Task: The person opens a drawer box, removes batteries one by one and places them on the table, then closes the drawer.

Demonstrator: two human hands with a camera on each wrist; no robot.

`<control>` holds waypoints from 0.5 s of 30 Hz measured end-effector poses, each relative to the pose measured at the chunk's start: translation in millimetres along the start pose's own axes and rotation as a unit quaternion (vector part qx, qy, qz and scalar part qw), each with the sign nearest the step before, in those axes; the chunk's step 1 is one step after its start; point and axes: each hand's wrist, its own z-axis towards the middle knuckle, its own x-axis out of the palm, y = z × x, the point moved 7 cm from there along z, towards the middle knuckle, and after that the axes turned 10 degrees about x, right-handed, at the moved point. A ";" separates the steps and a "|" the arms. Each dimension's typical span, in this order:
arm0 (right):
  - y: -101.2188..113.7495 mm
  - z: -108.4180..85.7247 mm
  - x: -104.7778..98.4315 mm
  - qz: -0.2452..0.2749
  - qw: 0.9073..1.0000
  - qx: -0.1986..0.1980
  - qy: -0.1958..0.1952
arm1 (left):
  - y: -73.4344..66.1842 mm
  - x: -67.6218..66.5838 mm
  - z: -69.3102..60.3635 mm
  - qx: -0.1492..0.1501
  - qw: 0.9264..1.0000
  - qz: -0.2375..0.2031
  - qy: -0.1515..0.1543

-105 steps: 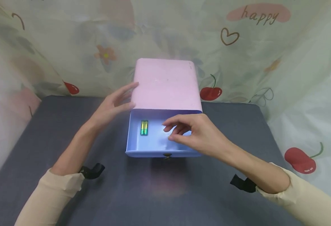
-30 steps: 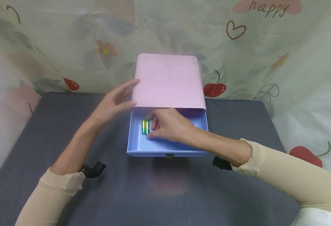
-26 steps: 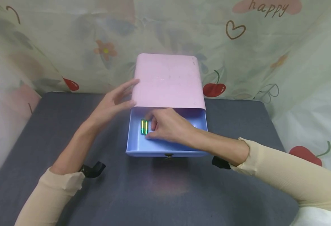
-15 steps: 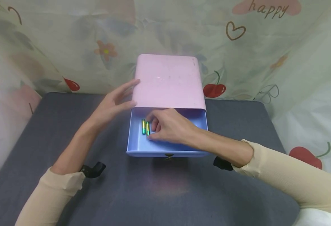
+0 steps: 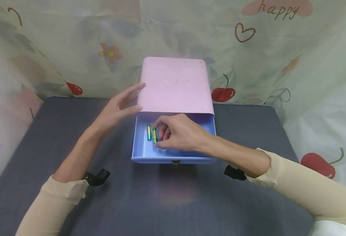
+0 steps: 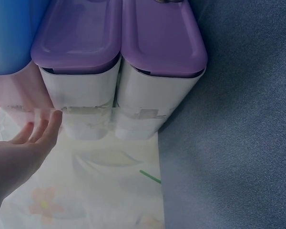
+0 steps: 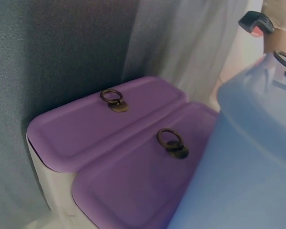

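In the head view, the thumb and index finger of my right hand [image 5: 184, 132] pinch a green-and-gold battery [image 5: 154, 135] at its two ends. A matching battery [image 5: 149, 132] lies just left of it, with a narrow gap between the two. Both are inside a pulled-out light blue drawer [image 5: 173, 160] of a small cabinet with a pink top [image 5: 176, 85]. My left hand [image 5: 111, 109] touches the cabinet's left side with spread, fairly straight fingertips. The right hand covers the drawer's middle.
Below the blue drawer, the wrist views show two purple drawer fronts [image 6: 81, 33] with brass ring pulls [image 7: 170, 140], both pushed in. A dark grey cloth-covered table [image 5: 176, 203] carries the cabinet. Behind it hangs a printed curtain [image 5: 81, 46].
The right hand has come left across the drawer to the batteries, which lay side by side. It has drawn the right one slightly toward the front and away from the other. The left hand stays put.
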 end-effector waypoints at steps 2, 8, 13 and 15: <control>-0.2 -1.6 -1.9 0.012 1.000 -0.005 0.002 | 0.5 0.4 0.0 0.000 1.000 0.002 0.000; -2.6 -7.6 -9.7 0.066 0.998 -0.012 0.009 | -0.2 1.5 -0.9 0.000 1.000 0.011 0.000; -6.4 -13.6 -17.6 0.094 0.995 -0.014 0.009 | 0.0 3.0 -1.4 -0.002 1.000 0.018 0.003; -8.2 -16.1 -19.8 0.102 0.995 -0.015 0.013 | -0.5 3.5 -1.5 -0.003 1.000 0.018 0.006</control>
